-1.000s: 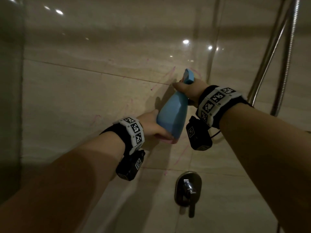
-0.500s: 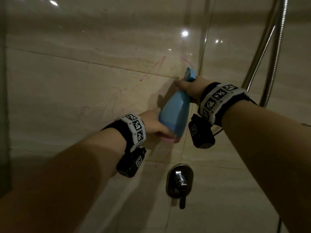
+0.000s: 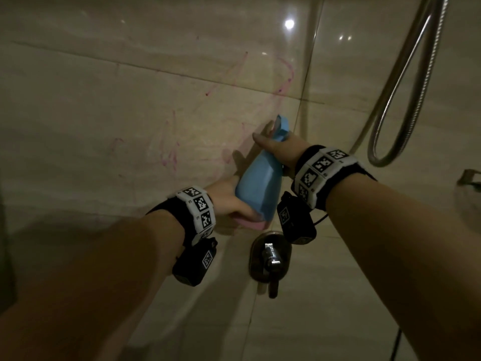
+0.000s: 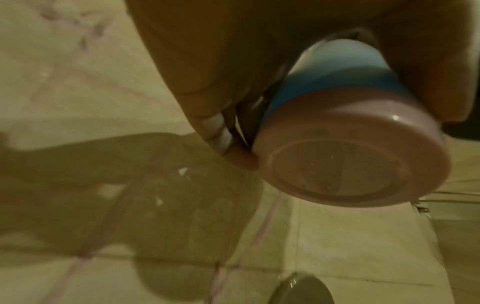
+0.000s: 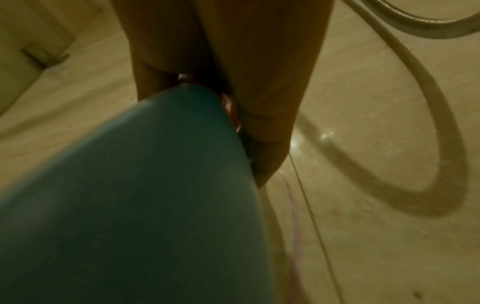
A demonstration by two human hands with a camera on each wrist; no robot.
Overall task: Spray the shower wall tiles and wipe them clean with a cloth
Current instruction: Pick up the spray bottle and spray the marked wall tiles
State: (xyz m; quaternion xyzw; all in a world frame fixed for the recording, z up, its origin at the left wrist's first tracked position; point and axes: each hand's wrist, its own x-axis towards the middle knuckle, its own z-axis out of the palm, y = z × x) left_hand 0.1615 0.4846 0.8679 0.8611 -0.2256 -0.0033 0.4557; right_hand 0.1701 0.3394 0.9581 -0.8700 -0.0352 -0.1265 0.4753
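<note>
A blue spray bottle [image 3: 260,183] with a pink base [image 4: 353,152] is held up close to the beige wall tiles [image 3: 104,113], its nozzle toward the wall. My right hand [image 3: 276,145] grips its neck and spray head. My left hand [image 3: 231,201] is curled round the bottom, fingers on the blue body [image 4: 345,80] just above the pink base. In the right wrist view the blue bottle [image 5: 135,205] fills the lower left. Pink scribbled marks [image 3: 169,152] streak the tiles left of and above the nozzle. No cloth is in view.
A metal mixer valve with a lever [image 3: 270,259] sits on the wall just below the bottle. A metal shower hose [image 3: 406,100] loops down at the right beside a rail. A small fitting [image 3: 468,178] shows at the right edge.
The view has swung, so both hands and the bottle sit lower and further right in frame. More of the pink marks show on the tile. Both grips are unchanged.
</note>
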